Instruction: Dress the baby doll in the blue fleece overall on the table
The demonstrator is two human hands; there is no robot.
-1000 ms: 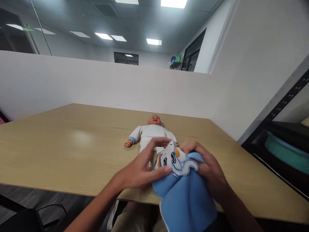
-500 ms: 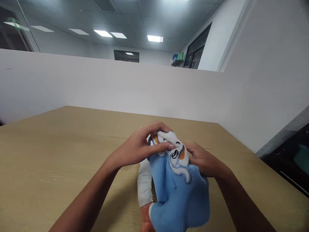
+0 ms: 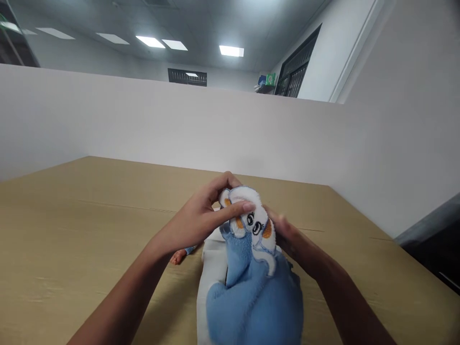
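A blue fleece garment (image 3: 257,297) with a white and orange embroidered animal face hangs between both my hands above the wooden table (image 3: 89,215). My left hand (image 3: 201,218) pinches the white top edge of it with thumb and fingers. My right hand (image 3: 283,235) grips the garment from behind on the right, its fingers mostly hidden by the cloth. Under the garment lies a doll in a white suit (image 3: 210,268); only its white body and one small hand with a blue cuff (image 3: 179,256) show. The doll's head is hidden behind my hands.
A white partition wall (image 3: 143,124) runs along the table's far edge. A dark shelf unit (image 3: 431,239) stands at the right. The table's near part lies under my forearms.
My hands carried the blue garment forward over the doll, which now lies beneath it with its head hidden. The view has shifted closer over the table.
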